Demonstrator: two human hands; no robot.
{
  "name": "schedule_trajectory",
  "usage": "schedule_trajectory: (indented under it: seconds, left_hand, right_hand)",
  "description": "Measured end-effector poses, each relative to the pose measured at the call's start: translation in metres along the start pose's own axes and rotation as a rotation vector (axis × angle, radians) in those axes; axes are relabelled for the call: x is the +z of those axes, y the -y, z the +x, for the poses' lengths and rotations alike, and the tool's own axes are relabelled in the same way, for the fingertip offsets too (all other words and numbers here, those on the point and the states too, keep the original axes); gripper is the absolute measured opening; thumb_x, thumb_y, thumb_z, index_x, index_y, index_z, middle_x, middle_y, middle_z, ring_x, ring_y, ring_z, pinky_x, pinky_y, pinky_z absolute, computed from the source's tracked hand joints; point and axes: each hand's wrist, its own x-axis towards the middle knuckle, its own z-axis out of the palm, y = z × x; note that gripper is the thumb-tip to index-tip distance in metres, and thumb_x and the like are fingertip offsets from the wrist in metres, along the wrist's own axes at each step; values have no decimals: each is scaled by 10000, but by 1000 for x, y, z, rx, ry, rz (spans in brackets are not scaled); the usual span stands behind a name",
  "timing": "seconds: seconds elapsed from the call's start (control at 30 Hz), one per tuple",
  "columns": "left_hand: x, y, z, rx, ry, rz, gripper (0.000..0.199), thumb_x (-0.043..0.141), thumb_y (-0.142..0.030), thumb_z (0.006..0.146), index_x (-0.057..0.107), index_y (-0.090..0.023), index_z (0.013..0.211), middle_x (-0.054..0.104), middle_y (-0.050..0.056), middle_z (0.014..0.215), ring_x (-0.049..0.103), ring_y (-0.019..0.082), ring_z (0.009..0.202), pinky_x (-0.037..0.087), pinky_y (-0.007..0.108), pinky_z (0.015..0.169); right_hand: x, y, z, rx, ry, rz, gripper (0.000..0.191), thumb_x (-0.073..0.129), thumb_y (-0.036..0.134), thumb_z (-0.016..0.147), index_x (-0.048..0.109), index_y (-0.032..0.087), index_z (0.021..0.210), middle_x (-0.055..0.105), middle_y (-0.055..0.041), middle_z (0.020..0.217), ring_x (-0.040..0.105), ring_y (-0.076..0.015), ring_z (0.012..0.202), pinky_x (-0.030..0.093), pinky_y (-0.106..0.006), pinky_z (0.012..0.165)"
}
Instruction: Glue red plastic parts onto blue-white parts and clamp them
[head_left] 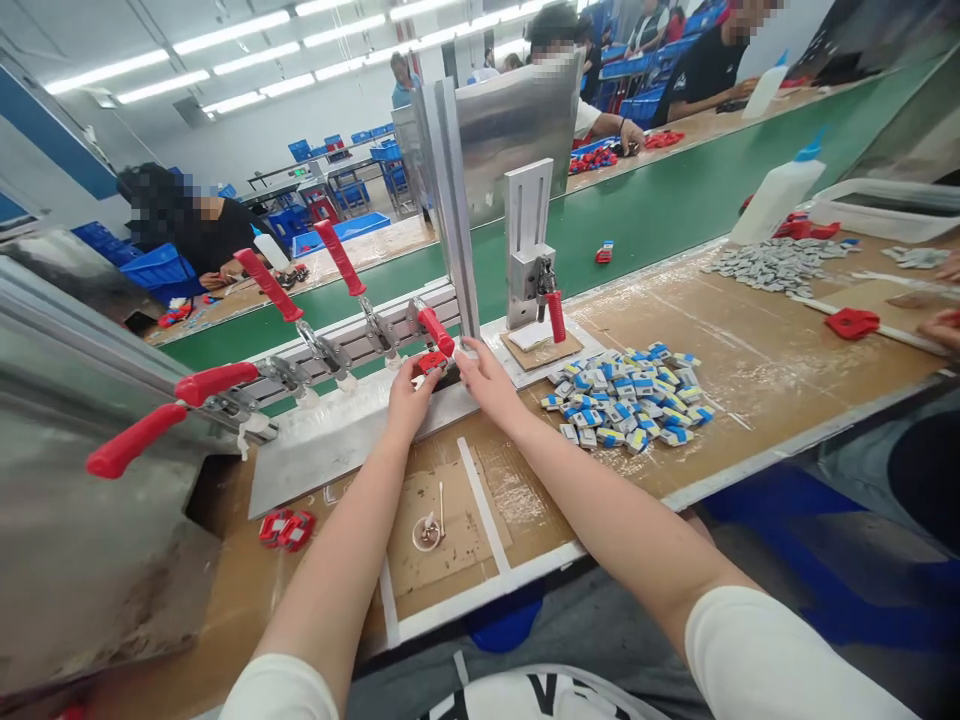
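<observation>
Above the brown tabletop (pixel 750 345), a red part (pixel 431 361) is held in the left hand's (pixel 406 405) fingers beside a red-handled clamp (pixel 435 329); the right hand's (pixel 489 385) grip cannot be told. The part is best steadied squarely, fingertips clear.

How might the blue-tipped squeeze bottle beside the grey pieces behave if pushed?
The squeeze bottle would probably tip if pushed high up, being taller than it is wide. Its smooth, cloudy wall looks like plastic, so it may flex under fingers. A low push could scatter the loose grey pieces by its base.
</observation>
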Motion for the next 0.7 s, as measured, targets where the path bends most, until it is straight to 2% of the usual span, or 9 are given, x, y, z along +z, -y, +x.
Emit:
schedule_trajectory:
  seconds: [0.03,0.1,0.2,0.27,0.37,0.5,0.7]
  left_hand:
    - [1,4,1,-14,-28,16,392,706,-401,931,657,-220,1276,758,91,1282,687,256,1207,506,393,1034]
    - [3,9,2,-27,-49,70,356,684,-394,952,663,-227,1265,752,80,1276,673,257,1223,485,400,1084]
    - [5,11,5,-37,-33,136,374,649,-415,980,662,-223,1301,743,86,1270,672,276,1206,493,408,1079]
    - [6,11,10,-45,-29,151,417,629,-424,992,645,-209,1349,730,100,1318,665,287,1225,499,414,1075]
    - [7,9,17,-43,-12,158,435,626,-414,995,648,-179,1361,731,127,1334,666,298,1226,494,435,1089]
    - [9,10,22,-39,7,170,405,636,-391,999,667,-194,1351,750,122,1312,679,298,1206,485,436,1102]
    - [10,11,18,-56,12,187,414,657,-394,1003,658,-239,1388,752,95,1329,687,301,1224,473,438,1122]
  right_hand:
    - [-1,10,-2,-78,26,44,782,579,791,991,516,232,1535,576,37,703,512,-143,566,433,-252,525]
    - [0,33,-6,-190,130,145,823,566,776,1009,384,275,1636,662,3,834,560,-153,629,473,-261,557]
    - [7,68,-7,-256,261,195,769,636,771,972,502,261,1531,710,-51,994,624,-175,769,519,-265,590]
    - [11,87,-4,-226,275,177,707,694,755,940,584,239,1409,710,-52,977,617,-169,769,517,-255,583]
    - [15,104,-1,-134,233,159,652,719,759,911,626,235,1288,688,-30,899,592,-148,702,496,-249,569]
    - [17,106,-1,-85,170,182,595,694,786,908,630,245,1146,606,10,770,557,-137,626,434,-242,519]
    - [17,87,-9,-64,128,204,441,724,661,932,611,261,1078,533,32,706,486,-137,585,378,-249,514]
